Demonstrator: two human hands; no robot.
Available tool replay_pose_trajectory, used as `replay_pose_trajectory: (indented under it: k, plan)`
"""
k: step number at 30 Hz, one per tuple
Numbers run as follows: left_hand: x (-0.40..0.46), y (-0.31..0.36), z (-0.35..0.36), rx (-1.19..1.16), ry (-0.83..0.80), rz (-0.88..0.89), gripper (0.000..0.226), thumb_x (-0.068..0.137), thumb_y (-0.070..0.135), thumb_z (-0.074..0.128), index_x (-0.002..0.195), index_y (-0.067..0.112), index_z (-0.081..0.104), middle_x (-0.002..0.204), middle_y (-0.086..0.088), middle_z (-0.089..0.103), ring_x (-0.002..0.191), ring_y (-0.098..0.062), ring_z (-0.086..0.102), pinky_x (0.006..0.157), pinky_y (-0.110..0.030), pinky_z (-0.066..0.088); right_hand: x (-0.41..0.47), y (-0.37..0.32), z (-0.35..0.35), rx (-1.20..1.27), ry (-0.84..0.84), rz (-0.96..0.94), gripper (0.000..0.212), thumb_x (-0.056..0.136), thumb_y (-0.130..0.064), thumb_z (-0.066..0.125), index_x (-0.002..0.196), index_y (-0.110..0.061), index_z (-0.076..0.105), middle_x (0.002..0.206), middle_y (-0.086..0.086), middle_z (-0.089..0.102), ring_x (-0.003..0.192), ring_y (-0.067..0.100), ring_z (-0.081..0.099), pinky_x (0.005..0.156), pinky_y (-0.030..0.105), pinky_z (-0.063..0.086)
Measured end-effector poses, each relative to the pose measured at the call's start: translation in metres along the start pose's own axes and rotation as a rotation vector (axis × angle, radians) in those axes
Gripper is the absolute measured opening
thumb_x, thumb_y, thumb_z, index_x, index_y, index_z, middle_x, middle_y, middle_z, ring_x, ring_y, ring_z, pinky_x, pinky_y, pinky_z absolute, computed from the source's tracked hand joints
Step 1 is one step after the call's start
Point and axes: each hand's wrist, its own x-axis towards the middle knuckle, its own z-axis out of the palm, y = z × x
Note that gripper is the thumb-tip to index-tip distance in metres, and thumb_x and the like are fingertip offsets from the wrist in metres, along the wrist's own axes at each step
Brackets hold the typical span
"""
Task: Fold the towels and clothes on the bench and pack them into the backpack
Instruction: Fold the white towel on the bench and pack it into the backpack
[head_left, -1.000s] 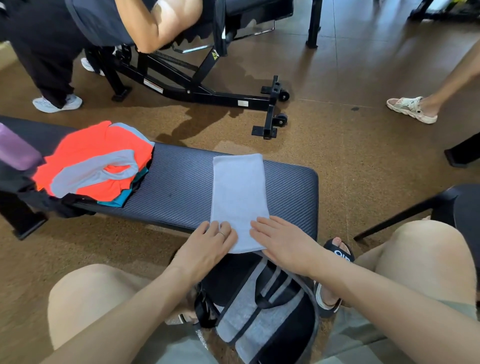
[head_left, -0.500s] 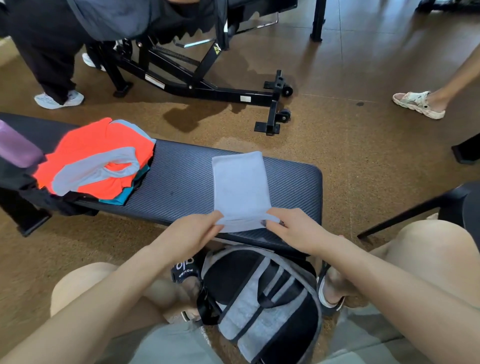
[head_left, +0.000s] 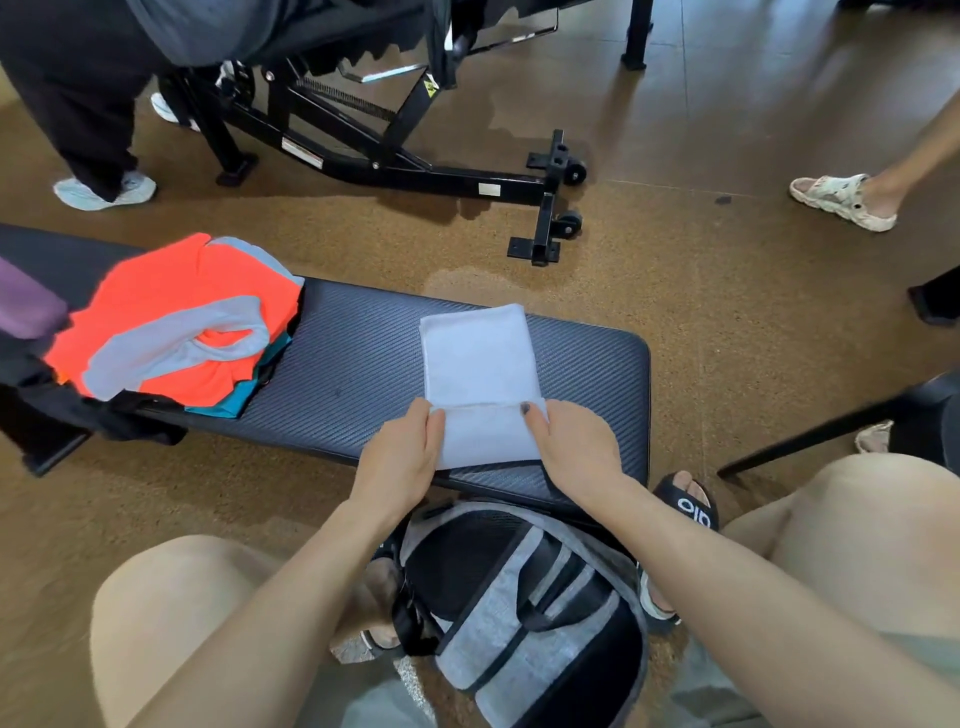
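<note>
Both your hands pinch the white towel's near flap on the tabletop (head_left: 353, 358): left hand (head_left: 400, 462), right hand (head_left: 571, 452), towel (head_left: 478, 364); the backpack (head_left: 524, 608) sits just below your wrists.

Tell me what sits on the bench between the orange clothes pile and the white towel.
Nothing: in the head view, the stretch of bench between the orange clothes pile and the white towel is bare black padding.

A black exercise machine frame (head_left: 415, 171) with small wheels stands on the brown floor (head_left: 701, 291). A person in dark trousers (head_left: 67, 104) stands beside it — white shoe (head_left: 104, 189) planted. At right, a sandalled foot (head_left: 841, 200).
</note>
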Motion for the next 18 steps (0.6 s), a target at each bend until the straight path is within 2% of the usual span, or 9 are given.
replay_pose_trajectory:
  k: [4, 6, 9, 12, 15, 18]
  plan:
    - [0.001, 0.003, 0.009, 0.052, 0.047, -0.055, 0.027, 0.108, 0.036, 0.032, 0.091, 0.018, 0.042, 0.072, -0.004, 0.059, 0.069, -0.034, 0.055, 0.062, -0.042, 0.042, 0.003, 0.004, 0.002, -0.195, -0.029, -0.039, 0.049, 0.109, -0.045, 0.024, 0.113, -0.014, 0.062, 0.100, 0.008, 0.068, 0.090, 0.029, 0.065, 0.078, 0.039, 0.052]
    - [0.002, 0.005, 0.011, 0.072, 0.075, -0.051, 0.018, 0.106, 0.034, 0.034, 0.099, 0.019, 0.041, 0.073, -0.007, 0.061, 0.068, -0.035, 0.057, 0.064, -0.044, 0.048, 0.003, 0.005, 0.002, -0.225, -0.037, -0.020, 0.051, 0.109, -0.047, 0.023, 0.112, -0.014, 0.062, 0.099, 0.007, 0.068, 0.089, 0.028, 0.065, 0.076, 0.039, 0.052]
    - [-0.001, 0.007, 0.010, 0.155, 0.107, -0.019, 0.010, 0.105, 0.031, 0.036, 0.106, 0.023, 0.041, 0.073, -0.005, 0.061, 0.066, -0.035, 0.058, 0.063, -0.044, 0.050, 0.002, 0.004, 0.004, -0.133, 0.007, 0.063, 0.049, 0.106, -0.054, 0.026, 0.105, -0.014, 0.055, 0.093, 0.006, 0.068, 0.081, 0.029, 0.064, 0.069, 0.038, 0.045]
    - [-0.005, 0.009, 0.011, 0.344, 0.123, 0.035, 0.017, 0.104, 0.030, 0.044, 0.118, 0.021, 0.046, 0.092, -0.005, 0.055, 0.065, -0.035, 0.059, 0.058, -0.045, 0.051, 0.000, -0.002, -0.002, -0.051, 0.075, 0.083, 0.038, 0.105, -0.050, 0.037, 0.110, -0.013, 0.043, 0.096, 0.004, 0.057, 0.074, 0.030, 0.060, 0.062, 0.038, 0.039]
    - [0.004, 0.013, 0.008, 0.536, 0.160, 0.200, 0.022, 0.093, 0.017, 0.062, 0.114, 0.014, 0.058, 0.097, -0.011, 0.051, 0.072, -0.033, 0.054, 0.059, -0.042, 0.045, 0.000, -0.009, -0.006, -0.160, 0.132, -0.107, 0.017, 0.105, -0.026, 0.047, 0.112, -0.011, 0.048, 0.104, 0.007, 0.050, 0.078, 0.030, 0.053, 0.064, 0.037, 0.033]
    - [0.013, 0.019, 0.002, 0.638, 0.110, 0.502, 0.032, 0.071, 0.003, 0.067, 0.100, 0.014, 0.062, 0.102, -0.011, 0.056, 0.082, -0.032, 0.055, 0.066, -0.041, 0.043, -0.001, -0.015, -0.014, -0.199, 0.161, -0.233, 0.003, 0.096, -0.008, 0.055, 0.099, -0.009, 0.055, 0.097, 0.009, 0.053, 0.079, 0.030, 0.048, 0.067, 0.036, 0.029]
